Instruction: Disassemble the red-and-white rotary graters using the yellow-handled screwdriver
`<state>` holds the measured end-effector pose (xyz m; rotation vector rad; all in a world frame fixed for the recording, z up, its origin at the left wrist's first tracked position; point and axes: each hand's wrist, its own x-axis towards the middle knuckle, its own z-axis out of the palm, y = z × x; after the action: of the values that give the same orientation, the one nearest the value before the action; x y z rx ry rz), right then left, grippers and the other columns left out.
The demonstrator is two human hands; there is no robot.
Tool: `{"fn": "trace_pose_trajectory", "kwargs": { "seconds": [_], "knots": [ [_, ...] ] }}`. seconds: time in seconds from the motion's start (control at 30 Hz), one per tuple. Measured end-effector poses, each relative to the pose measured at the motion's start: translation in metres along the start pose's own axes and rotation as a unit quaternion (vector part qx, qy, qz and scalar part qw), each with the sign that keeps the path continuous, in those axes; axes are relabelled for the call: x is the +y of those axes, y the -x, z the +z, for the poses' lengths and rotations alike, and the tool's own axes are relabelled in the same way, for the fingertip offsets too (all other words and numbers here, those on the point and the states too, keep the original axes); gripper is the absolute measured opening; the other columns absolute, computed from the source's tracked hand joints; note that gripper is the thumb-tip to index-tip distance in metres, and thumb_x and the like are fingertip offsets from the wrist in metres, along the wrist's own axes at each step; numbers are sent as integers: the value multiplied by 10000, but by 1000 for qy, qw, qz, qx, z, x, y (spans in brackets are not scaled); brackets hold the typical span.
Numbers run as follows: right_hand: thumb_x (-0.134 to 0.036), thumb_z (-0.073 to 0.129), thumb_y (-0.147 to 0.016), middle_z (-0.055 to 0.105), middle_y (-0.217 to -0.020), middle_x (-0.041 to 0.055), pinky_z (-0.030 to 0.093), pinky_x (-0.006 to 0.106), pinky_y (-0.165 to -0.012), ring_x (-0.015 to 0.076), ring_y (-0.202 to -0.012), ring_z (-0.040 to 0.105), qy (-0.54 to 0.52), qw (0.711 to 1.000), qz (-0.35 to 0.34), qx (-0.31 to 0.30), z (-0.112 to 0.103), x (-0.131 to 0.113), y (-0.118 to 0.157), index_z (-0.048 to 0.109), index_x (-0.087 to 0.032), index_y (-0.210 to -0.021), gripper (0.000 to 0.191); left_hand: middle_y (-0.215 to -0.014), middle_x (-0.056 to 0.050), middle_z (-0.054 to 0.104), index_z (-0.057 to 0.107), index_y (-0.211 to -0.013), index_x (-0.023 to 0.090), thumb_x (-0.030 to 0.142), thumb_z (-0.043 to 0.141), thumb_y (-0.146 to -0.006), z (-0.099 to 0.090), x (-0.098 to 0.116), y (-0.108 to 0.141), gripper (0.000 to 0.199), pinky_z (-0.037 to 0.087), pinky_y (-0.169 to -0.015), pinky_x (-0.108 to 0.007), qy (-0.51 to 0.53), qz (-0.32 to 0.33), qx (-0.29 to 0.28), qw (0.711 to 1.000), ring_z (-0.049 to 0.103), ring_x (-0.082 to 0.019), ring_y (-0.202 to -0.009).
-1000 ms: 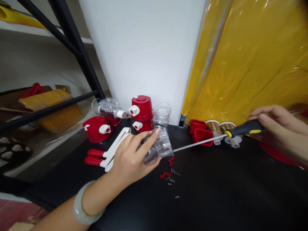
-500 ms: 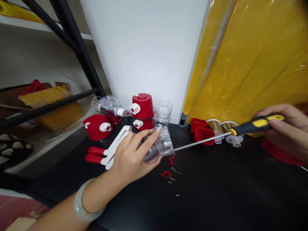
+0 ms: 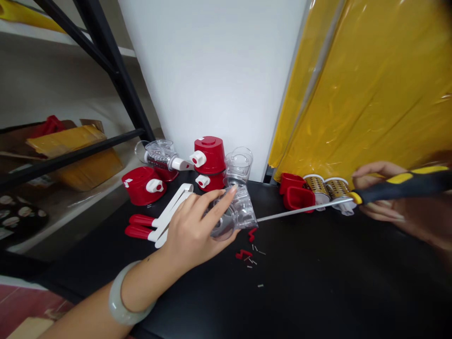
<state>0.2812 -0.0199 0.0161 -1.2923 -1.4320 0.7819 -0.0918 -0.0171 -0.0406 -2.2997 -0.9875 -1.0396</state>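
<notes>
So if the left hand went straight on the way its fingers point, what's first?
Beyond the left hand and its held clear part, probably the clear cup; depth is hard to judge.

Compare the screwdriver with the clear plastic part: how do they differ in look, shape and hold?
Look: the screwdriver is black and yellow with a metal shaft; the clear plastic part is see-through.
Shape: the screwdriver is long and slender, the clear plastic part chunky.
Hold: the left hand grasps the clear plastic part, while the right hand shows fingers above and below the screwdriver.
Shared: each has a hand at it.
</notes>
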Motion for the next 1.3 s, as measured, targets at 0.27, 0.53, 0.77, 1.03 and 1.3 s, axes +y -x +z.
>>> {"fn": "trace_pose_trajectory", "kwargs": {
  "seconds": [0.27, 0.53, 0.77, 1.03, 1.3],
  "knots": [
    [-528, 779, -690, 488, -515, -43, 387, 249, -402, 123, -424, 421, -71, 996, 28, 46, -5, -1, -6, 594, -291, -791, 317, -1191, -130, 654, 441, -1454, 220, 318, 733, -776, 2, -3, 1, 744, 520, -833, -402, -7, -1, -8, 1000, 630, -266, -974],
    [-617, 751, -700, 728, -868, 57, 527, 276, -595, 184, -673, 646, 160, 981, 24, -111, -37, 1, 9, 688, -263, -1100, 538, -1186, -118, 657, 447, -1454, 221, 354, 695, -809, -1, -6, -1, 703, 506, -815, -387, -20, 33, -20, 999, 610, -255, -959],
    [-563, 723, -768, 688, -763, 35, 495, 271, -580, 168, -644, 592, 113, 990, 39, -80, -15, 36, 60, 722, -248, -993, 387, -1184, -104, 665, 459, -1452, 241, 372, 683, -823, -5, -4, -2, 681, 491, -788, -372, -55, 97, -10, 994, 590, -246, -916],
    [-594, 747, -708, 723, -1005, 52, 550, 400, -878, 244, -971, 669, -115, 991, 11, 68, 9, 89, 83, 712, -271, -995, 433, -1204, -100, 662, 479, -1437, 230, 367, 659, -846, -2, 4, 0, 633, 475, -773, -368, -83, 143, 11, 986, 574, -252, -914],
    [-398, 701, -781, 738, -869, 12, 594, 377, -818, 212, -883, 704, -222, 963, 36, 151, 12, 93, 82, 675, -285, -918, 179, -1194, -107, 665, 475, -1434, 233, 325, 696, -816, 0, 12, 3, 663, 482, -747, -365, -88, 169, -2, 982, 573, -245, -898]
  ]
}}
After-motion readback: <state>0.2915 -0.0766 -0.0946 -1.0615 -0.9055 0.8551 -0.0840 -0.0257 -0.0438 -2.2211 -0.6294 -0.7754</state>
